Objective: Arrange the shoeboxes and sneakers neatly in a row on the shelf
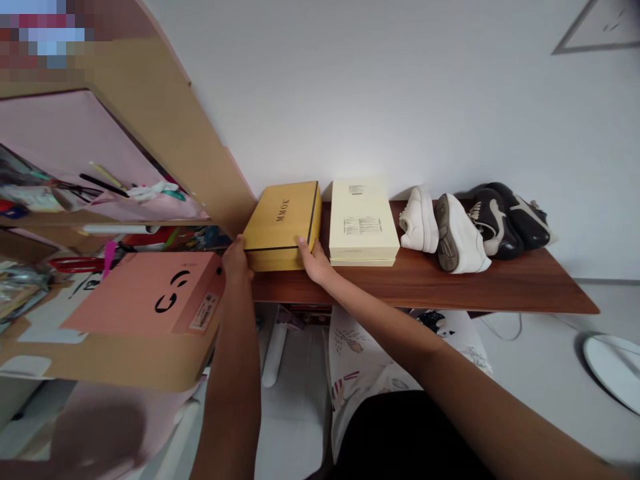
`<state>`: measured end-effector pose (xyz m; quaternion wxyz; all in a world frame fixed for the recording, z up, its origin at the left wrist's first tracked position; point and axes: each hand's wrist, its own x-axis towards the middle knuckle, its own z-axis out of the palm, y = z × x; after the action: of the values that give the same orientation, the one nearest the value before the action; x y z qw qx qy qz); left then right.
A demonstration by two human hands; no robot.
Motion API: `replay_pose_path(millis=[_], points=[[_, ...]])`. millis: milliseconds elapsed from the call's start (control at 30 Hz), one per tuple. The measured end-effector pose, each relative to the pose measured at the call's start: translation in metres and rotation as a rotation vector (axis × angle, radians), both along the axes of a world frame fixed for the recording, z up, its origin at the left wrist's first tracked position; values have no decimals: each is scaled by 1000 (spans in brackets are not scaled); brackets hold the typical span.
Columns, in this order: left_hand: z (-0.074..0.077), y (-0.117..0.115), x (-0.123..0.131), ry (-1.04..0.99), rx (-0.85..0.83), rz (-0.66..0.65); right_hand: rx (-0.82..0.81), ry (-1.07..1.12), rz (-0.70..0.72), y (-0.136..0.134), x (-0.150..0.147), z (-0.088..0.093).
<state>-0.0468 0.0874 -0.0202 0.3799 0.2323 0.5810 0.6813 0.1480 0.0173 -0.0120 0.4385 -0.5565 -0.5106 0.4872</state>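
A yellow shoebox (285,217) with dark edging and the letters MMOK lies on the brown wooden shelf (420,287). My left hand (236,259) grips its near left corner, with the fingers partly hidden behind the box. On the near right corner, my right hand (315,260) holds it with the thumb at the front edge. Just right of it, separated by a narrow gap, lies a cream shoebox (363,220) with printed labels. Farther right are white sneakers (420,220) and a pair of black shoes (500,217).
At left, a pink shoebox (145,290) rests on a cardboard-coloured surface near cluttered shelves. A tan panel (185,127) stands at the shelf's left end. Behind is a white wall (375,100). Beneath the shelf sits a patterned white bag (360,347); a white round object (615,370) is at far right.
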Motion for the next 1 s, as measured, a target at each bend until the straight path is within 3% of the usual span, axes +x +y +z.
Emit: replay_pose_path(millis=[233,433,533,633,733,800,867,933,1000], points=[[-7,-1,5,61,-62,-33,-8,29,-97,1,2,-20],[-15,8,5,94,-4,-101,8,32,-101,10,1,-17],[-14,7,5,166,-2,-110,3,7,-81,-2,6,-12],[-7,-8,8,331,-12,-37,125,-38,-19,-32,31,-7],[1,-41,25,484,16,142,298,-24,56,-67,80,-1],[1,-70,50,519,89,220,362,-23,-29,-81,119,2],[-4,-97,85,519,171,112,383,-33,-252,-84,154,2],[-13,-116,123,482,194,-212,358,-45,-449,-76,181,-2],[-25,-121,157,435,132,-480,284,-43,-523,-63,197,-9]])
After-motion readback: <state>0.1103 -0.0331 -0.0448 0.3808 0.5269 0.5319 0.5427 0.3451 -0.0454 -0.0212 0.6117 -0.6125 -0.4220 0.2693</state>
